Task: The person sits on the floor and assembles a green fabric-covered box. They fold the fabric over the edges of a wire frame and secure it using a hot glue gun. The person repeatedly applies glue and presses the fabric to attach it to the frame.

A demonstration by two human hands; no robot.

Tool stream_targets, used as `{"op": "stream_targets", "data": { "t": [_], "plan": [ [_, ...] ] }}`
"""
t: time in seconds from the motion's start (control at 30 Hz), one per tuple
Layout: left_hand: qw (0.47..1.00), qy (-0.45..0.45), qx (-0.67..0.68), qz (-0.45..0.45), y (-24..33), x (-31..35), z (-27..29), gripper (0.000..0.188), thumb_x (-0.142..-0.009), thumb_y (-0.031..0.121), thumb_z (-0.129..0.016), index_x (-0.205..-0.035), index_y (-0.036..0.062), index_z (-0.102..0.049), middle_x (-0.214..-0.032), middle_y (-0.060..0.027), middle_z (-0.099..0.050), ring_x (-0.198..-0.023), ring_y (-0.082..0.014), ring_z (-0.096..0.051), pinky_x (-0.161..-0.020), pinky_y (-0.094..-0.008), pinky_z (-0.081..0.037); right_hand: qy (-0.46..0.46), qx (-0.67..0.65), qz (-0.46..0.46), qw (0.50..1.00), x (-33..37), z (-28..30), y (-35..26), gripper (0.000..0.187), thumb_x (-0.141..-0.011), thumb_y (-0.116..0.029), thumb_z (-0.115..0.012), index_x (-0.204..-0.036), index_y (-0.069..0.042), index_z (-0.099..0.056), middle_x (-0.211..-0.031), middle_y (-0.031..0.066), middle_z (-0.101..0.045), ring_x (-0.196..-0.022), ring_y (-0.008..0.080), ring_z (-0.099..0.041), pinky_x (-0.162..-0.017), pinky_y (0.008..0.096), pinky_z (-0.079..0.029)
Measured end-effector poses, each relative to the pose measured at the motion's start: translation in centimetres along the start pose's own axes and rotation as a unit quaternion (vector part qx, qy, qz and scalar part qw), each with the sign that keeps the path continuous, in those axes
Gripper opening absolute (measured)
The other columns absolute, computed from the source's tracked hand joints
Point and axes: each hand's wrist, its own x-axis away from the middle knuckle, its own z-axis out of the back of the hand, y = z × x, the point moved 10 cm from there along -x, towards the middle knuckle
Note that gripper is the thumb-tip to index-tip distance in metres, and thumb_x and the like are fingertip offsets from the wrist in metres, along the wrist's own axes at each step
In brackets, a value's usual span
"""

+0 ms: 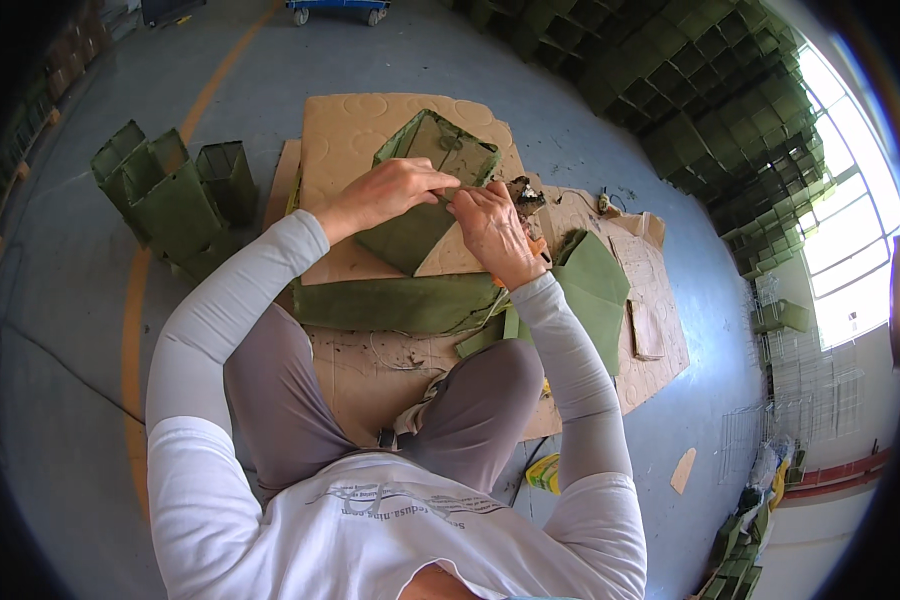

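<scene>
A green fabric box (407, 240) with a see-through mesh opening lies tilted on a cardboard-covered stack in front of me. My left hand (395, 195) reaches over it from the left, fingertips pinched together at the rim of the opening. From the right, my right hand (492, 232) meets it there, its thumb and fingers closed near the same spot. Whatever sits between the fingertips is too small to make out. Orange handles of a tool (538, 246) peek out beside my right palm; I cannot tell whether the hand grips them.
More green fabric boxes (175, 200) stand on the floor at left. Folded green fabric (592, 290) lies right of the cardboard stack (345, 120), near dark scraps (526, 195). Tall stacks of green boxes (670, 80) line the far right; a blue cart (338, 12) stands at the back.
</scene>
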Motion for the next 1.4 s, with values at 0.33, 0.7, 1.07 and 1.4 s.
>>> {"op": "stream_targets", "data": {
  "t": [0.33, 0.7, 1.07, 1.4],
  "plan": [
    [0.966, -0.228, 0.107, 0.062, -2.2, -4.2, -2.7, 0.036, -0.074, 0.006, -0.075, -0.109, -0.0009, -0.073, -0.081, -0.0145, -0.073, -0.075, -0.0194, -0.069, -0.073, -0.0333, -0.052, -0.084, -0.030, -0.017, 0.996, -0.3, -0.4, 1.0, 0.012, -0.088, -0.009, -0.068, -0.082, -0.002, -0.059, -0.073, 0.0139, -0.065, -0.079, 0.0316, -0.063, -0.082, 0.0383, -0.045],
    [0.979, -0.141, 0.096, 0.113, -3.8, -3.1, -1.1, 0.042, -0.083, 0.009, -0.068, -0.125, 0.0037, -0.067, -0.088, -0.0101, -0.076, -0.081, -0.0160, -0.070, -0.078, -0.0319, -0.053, 0.091, 0.027, -0.071, 0.993, 0.4, -0.8, -0.4, 0.008, -0.080, -0.003, -0.063, -0.084, -0.004, -0.056, -0.083, 0.0139, -0.068, -0.084, 0.0288, -0.066, -0.083, 0.0379, -0.046],
    [0.996, -0.043, 0.056, 0.056, -3.7, 0.2, 0.0, 0.031, -0.086, 0.006, -0.069, -0.118, 0.0044, -0.069, -0.093, -0.0115, -0.073, -0.083, -0.0238, -0.071, -0.077, -0.0337, -0.055, 0.054, 0.013, -0.081, 0.995, 0.0, -0.7, 0.1, 0.009, -0.083, -0.004, -0.067, -0.084, -0.004, -0.058, -0.076, 0.0133, -0.066, -0.079, 0.0308, -0.066, -0.079, 0.0386, -0.047],
    [0.979, -0.124, 0.108, 0.122, -4.3, -0.9, -0.5, 0.028, -0.087, 0.010, -0.067, -0.113, 0.0035, -0.070, -0.092, -0.0132, -0.075, -0.086, -0.0210, -0.072, -0.081, -0.0334, -0.054, 0.046, -0.020, -0.067, 0.996, -0.5, -1.1, 0.0, 0.008, -0.085, -0.003, -0.065, -0.091, -0.004, -0.060, -0.073, 0.0131, -0.065, -0.072, 0.0320, -0.063, -0.074, 0.0394, -0.048]
  ]
}}
